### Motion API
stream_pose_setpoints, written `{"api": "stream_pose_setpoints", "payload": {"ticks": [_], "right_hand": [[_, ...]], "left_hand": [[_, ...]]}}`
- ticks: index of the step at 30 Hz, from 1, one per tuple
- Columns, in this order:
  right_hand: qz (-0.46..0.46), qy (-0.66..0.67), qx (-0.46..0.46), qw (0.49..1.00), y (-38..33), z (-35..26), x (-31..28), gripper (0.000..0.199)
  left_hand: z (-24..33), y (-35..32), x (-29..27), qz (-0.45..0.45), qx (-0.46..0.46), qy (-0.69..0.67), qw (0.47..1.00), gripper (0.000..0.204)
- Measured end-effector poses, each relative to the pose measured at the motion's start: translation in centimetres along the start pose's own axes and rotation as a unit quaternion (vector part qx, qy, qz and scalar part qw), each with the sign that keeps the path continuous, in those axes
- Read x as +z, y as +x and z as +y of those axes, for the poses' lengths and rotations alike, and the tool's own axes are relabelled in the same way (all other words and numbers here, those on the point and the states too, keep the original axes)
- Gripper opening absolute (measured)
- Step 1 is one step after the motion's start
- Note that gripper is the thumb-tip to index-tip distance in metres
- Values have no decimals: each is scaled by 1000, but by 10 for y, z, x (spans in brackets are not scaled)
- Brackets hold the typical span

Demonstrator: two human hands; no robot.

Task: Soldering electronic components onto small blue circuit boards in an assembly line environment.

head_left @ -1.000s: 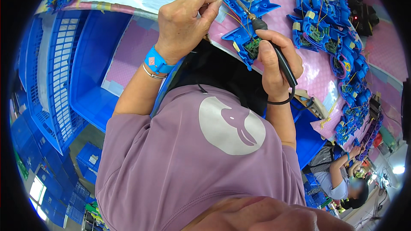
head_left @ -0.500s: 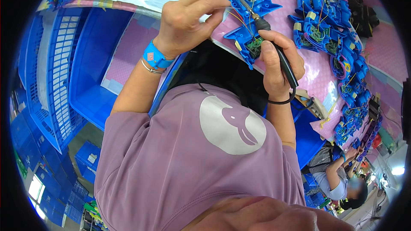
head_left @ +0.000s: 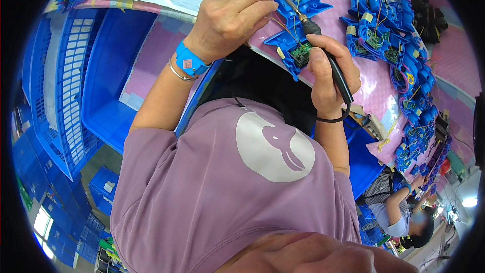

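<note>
A blue plastic housing (head_left: 316, 6) lies on the pink mat (head_left: 374, 88). Inside it are a small round motor, thin wires (head_left: 281, 23) and a green circuit board (head_left: 302, 53). My left hand (head_left: 227, 23), with a blue wristband and a bangle, grips the housing's left edge, fingertips by the wires. My right hand (head_left: 328, 81) is closed on a black soldering iron (head_left: 337, 73). The iron's metal tip reaches up into the housing near the motor.
Several more blue housings (head_left: 384, 33) with boards and wires lie in a row along the mat's right side. A deep blue bin (head_left: 113, 76) and blue lattice crates (head_left: 60, 71) stand at the left. Another person (head_left: 399, 212) works at the lower right.
My left hand's fingers have stretched a little further right over the housing's edge. The soldering iron stays in the housing, hardly moved.
</note>
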State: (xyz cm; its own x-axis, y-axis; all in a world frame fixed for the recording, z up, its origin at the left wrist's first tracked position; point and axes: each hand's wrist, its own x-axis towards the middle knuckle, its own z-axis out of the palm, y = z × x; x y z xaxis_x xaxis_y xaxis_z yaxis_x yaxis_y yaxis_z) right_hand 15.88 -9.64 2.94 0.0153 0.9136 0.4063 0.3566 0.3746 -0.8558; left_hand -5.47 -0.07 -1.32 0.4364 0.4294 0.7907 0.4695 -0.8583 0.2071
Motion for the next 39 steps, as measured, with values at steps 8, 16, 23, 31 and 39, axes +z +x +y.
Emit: {"api": "stream_pose_setpoints", "payload": {"ticks": [8, 16, 23, 31, 39], "right_hand": [[4, -11, -16, 1000, 1, 1, 0, 20], [-17, -10, -14, 1000, 3, 2, 1, 19], [-10, 1, -1, 1000, 2, -2, 0, 20], [7, 2, -15, 1000, -1, 1, -1, 20], [11, 4, -33, 999, -4, 2, -3, 20]], "left_hand": [[-1, 0, 1, -20, -6, 1, 1000, 22], [-4, -2, 3, -14, -5, -3, 1000, 20], [-3, -2, 2, -20, -7, 2, 1000, 19], [0, -1, 0, -30, -25, -2, 999, 19], [-1, -2, 1, -32, -31, -16, 999, 27]]}}
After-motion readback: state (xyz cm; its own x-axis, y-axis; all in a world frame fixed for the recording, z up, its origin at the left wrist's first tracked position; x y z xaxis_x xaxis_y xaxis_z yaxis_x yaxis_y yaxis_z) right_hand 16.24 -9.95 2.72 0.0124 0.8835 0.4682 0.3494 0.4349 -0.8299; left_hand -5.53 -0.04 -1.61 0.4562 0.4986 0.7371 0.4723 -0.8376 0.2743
